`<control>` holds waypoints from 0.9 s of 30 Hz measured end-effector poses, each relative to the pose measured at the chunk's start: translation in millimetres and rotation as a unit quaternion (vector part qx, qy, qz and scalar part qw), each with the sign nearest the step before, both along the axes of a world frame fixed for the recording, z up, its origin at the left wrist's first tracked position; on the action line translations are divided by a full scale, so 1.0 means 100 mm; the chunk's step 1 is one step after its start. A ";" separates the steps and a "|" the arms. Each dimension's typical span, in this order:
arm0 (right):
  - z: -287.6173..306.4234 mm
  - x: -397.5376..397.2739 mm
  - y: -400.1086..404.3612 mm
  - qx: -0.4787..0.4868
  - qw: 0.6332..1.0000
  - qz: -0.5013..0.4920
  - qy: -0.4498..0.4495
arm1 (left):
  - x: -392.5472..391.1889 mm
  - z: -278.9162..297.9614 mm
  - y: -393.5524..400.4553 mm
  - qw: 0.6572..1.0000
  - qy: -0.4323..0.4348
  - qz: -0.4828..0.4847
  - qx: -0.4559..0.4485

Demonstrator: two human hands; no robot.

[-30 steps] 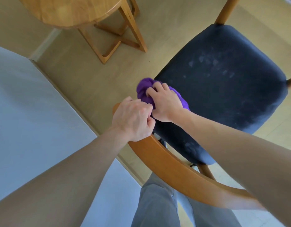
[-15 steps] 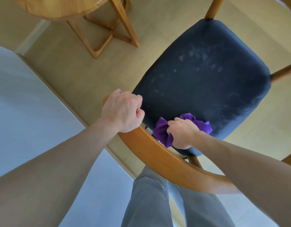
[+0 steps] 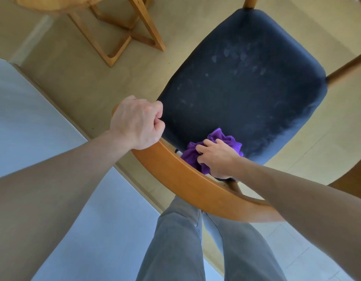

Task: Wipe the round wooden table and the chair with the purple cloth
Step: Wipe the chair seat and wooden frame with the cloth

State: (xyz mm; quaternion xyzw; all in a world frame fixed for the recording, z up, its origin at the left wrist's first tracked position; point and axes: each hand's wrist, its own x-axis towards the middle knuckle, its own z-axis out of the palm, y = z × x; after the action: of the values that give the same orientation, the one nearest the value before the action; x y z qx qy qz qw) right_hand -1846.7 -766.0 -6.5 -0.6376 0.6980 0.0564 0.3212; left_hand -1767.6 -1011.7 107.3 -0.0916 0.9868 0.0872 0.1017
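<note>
One chair (image 3: 246,82), one table (image 3: 53,3), one cloth (image 3: 196,157) and two hands are in view from above. The chair has a dark navy padded seat, dotted with pale smudges across its middle and far part, and a curved orange-brown wooden backrest (image 3: 187,185) that arcs across the near side of the seat; three wooden legs or posts show at the far and right edges. The left hand (image 3: 137,123) is closed in a fist over the left end of the backrest, fingers curled round the wood, thumb tucked against the index finger. The right hand (image 3: 216,159) grips the cloth, fingers bent into the bunched fabric, and presses it down on the near rear edge of the seat, just beside the inner face of the backrest. The cloth is bright purple, crumpled into folds, with ruffled edges spilling out beyond the fingers toward the seat's middle and below the palm. The table stands well apart at the upper left: only a slice of its round wooden top and its crossed wooden leg frame (image 3: 122,35) show. Grey trouser legs (image 3: 175,250) stand behind the backrest, on a beige floor (image 3: 84,74) that meets a pale blue-grey surface (image 3: 23,118) to the left.
</note>
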 end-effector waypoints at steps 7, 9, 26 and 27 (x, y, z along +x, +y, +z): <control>0.19 -0.27 0.65 0.189 0.981 0.008 0.044 | 0.02 0.00 0.06 1.000 0.010 -0.008 -0.012; 0.29 -0.35 0.65 0.249 0.967 -0.049 0.038 | 0.08 0.01 0.27 1.000 0.004 -0.011 0.005; 0.07 -0.12 0.76 0.105 0.993 -0.003 0.053 | 0.25 0.00 1.62 0.997 0.006 -0.006 0.074; 0.11 -0.15 0.80 0.147 0.987 -0.008 0.063 | 0.24 0.00 1.62 0.997 0.006 -0.004 0.072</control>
State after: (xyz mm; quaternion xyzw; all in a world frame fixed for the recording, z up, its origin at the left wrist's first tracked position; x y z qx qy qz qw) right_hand -1861.2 -685.6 4.7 -0.5731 0.7058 0.1966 0.3671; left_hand -1743.1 -849.6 107.6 -0.0795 0.9789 0.1578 0.1026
